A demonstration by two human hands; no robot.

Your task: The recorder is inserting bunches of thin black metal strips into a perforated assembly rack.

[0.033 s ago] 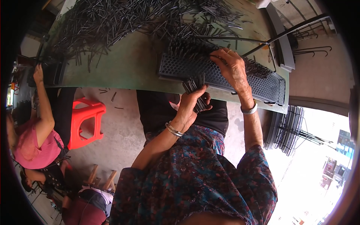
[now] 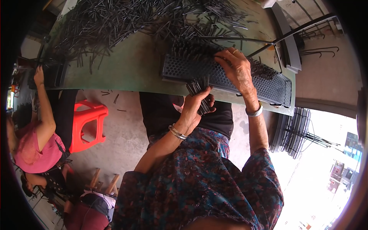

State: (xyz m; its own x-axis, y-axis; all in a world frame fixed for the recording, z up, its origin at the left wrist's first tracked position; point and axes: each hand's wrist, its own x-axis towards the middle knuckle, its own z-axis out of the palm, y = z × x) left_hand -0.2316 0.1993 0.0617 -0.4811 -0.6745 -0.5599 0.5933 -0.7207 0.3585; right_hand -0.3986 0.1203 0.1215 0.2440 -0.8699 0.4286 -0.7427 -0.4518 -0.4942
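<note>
My left hand is closed round a bundle of thin black rods, whose ends stick out above and below the fingers. It is just in front of the table's near edge. A long dark tray full of round holes lies along that edge. Black rods stand in its holes along the far side, more thickly toward the left. Over the middle of the tray, my right hand has thumb and fingers pinched together at the standing rods. Whatever sits between those fingertips is too dark to make out.
Loose black rods are heaped across the far part of the green table. A black metal frame reaches over its right side. At left are a red plastic stool and a co-worker in pink; wire racks stand at right.
</note>
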